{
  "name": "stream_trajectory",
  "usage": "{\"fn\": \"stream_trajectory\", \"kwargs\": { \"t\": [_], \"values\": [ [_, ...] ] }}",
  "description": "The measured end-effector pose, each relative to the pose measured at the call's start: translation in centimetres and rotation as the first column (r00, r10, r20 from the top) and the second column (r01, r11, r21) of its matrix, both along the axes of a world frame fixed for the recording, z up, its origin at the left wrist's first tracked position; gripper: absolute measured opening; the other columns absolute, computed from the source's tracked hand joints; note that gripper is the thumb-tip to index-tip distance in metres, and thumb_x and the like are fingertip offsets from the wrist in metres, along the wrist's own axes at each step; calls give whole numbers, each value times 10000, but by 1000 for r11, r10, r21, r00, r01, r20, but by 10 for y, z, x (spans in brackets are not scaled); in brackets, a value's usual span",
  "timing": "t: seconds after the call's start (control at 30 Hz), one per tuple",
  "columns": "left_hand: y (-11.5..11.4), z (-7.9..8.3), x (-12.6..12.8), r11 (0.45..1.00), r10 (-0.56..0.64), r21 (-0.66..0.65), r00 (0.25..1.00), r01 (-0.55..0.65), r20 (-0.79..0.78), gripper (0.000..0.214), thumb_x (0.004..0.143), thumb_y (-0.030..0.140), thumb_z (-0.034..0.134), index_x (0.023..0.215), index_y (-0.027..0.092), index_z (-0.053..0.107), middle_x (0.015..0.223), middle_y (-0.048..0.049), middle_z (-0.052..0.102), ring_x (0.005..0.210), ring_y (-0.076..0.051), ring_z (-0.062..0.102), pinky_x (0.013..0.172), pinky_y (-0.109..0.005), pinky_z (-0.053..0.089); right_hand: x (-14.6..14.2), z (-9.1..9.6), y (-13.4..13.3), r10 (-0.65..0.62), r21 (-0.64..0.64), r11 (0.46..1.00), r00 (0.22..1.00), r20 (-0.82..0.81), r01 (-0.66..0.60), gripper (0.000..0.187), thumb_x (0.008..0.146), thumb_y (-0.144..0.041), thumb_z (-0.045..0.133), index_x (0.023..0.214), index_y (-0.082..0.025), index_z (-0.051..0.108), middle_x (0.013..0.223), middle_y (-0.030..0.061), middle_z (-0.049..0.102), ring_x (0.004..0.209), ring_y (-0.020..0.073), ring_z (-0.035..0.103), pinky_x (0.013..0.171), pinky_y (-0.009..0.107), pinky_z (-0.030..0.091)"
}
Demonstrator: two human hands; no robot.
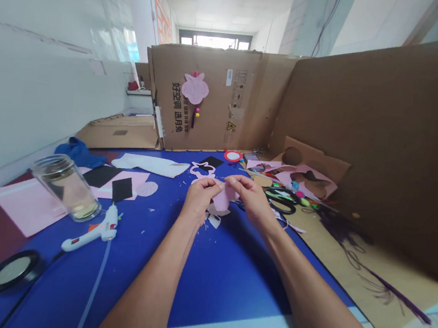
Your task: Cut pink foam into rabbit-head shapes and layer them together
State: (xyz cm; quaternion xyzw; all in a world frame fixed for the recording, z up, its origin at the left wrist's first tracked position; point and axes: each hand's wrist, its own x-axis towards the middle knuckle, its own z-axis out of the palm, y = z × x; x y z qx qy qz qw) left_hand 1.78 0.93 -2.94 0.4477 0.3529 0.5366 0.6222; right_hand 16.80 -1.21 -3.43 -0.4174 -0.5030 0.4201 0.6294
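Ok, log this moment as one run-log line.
left hand: pinching pink craft sheet | right hand: pinching same sheet | nearby: scissors, glue gun

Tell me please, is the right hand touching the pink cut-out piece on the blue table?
Touching. The head view shows it plainly: the fingertips of the right hand press on the upper edge of the pink cut-out piece, with no gap.

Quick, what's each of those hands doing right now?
Left hand: closed in a pinch, holding a pink cut-out.
Right hand: closed in a pinch on the same cut-out.
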Motion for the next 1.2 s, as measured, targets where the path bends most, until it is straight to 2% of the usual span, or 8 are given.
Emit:
{"fn": "stream_trajectory", "kwargs": {
  "t": [0.13, 0.3, 0.53, 0.67, 0.83, 1.2],
  "values": [
    [-2, 2, 0, 999, -6, -39, 999, 8, 46, 351, 528, 393, 935, 677, 169, 710, 652, -8, 654, 572, -124, 565, 562, -256, 452, -3, 0, -2, 72, -31, 997, 997, -32, -73, 362, 727, -518, 891, 879, -208, 782, 861, 19, 717, 778, 179, 603, 754, 313, 495],
    [-1, 3, 0, 999, -36, -33, 998, 38, 45, 363, 527, 399, 948, 703, 166, 733, 675, -23, 674, 600, -143, 601, 601, -277, 488, -4, 3, -5, 62, -67, 996, 997, -55, -66, 376, 678, -509, 924, 794, -191, 762, 779, 13, 681, 699, 153, 569, 691, 300, 477],
    [3, 1, -3, 999, 5, -33, 998, -2, 67, 363, 514, 373, 952, 706, 156, 734, 686, -17, 668, 587, -127, 574, 586, -270, 471, -2, 4, -4, 60, -90, 994, 997, -45, -64, 409, 634, -517, 939, 778, -186, 749, 748, 8, 670, 675, 147, 551, 670, 300, 455],
    [4, 1, -3, 998, 54, -30, 997, -53, 61, 353, 500, 347, 943, 718, 153, 744, 690, -19, 675, 607, -135, 587, 596, -272, 470, -1, 3, -5, 73, -90, 993, 997, -25, -75, 408, 648, -524, 931, 785, -190, 740, 762, 9, 670, 682, 151, 552, 673, 304, 448],
    [3, 1, -3, 998, 61, -5, 998, -61, 22, 306, 538, 351, 922, 691, 168, 730, 675, -5, 660, 593, -127, 563, 591, -268, 456, -3, 5, -6, 83, -84, 993, 997, 0, -83, 408, 677, -539, 911, 813, -192, 744, 798, 10, 673, 711, 155, 562, 708, 312, 456],
    [5, 0, -4, 996, 90, 12, 996, -90, 16, 292, 586, 363, 919, 713, 174, 736, 690, -21, 680, 613, -136, 575, 609, -269, 435, -2, 6, -8, 73, -103, 992, 995, 66, -66, 413, 688, -554, 887, 762, -187, 712, 712, -3, 634, 652, 144, 507, 624, 284, 403]
  ]
}}
